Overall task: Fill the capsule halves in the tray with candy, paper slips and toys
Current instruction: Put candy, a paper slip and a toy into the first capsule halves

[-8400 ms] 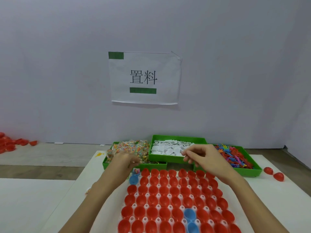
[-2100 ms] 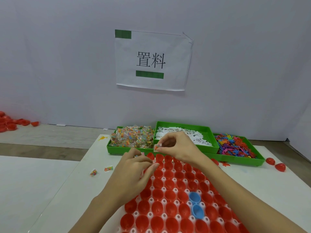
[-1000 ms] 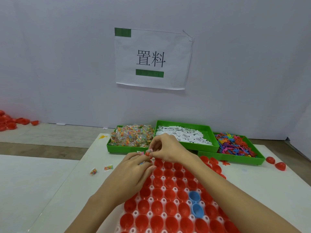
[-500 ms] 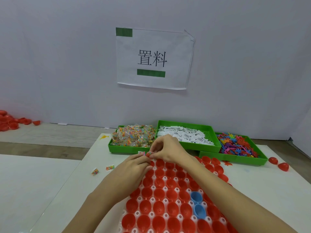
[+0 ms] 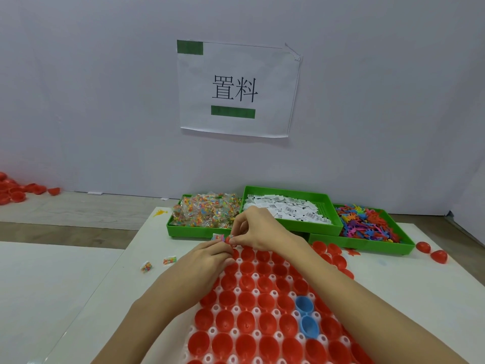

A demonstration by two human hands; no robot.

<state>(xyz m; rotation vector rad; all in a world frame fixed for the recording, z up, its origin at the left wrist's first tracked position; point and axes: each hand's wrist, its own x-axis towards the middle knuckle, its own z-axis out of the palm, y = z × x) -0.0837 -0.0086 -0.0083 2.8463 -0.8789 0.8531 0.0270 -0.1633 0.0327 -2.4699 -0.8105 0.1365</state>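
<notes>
A white tray full of red capsule halves lies in front of me, with two blue halves among them. Both hands meet at the tray's far left corner. My left hand is curled, and a small candy packet sticks out at its fingertips. My right hand pinches a small piece just above the corner capsule halves; the piece is mostly hidden by the fingers. Behind the tray stand three green bins: candy, paper slips and coloured toys.
Two loose candy packets lie on the white table left of the tray. Loose red halves sit at the right, and a heap of red halves lies at the far left. A paper sign hangs on the wall.
Over the last two seconds my right hand came down and left to meet my left hand at the tray's far left corner. Both hands stay there now.
</notes>
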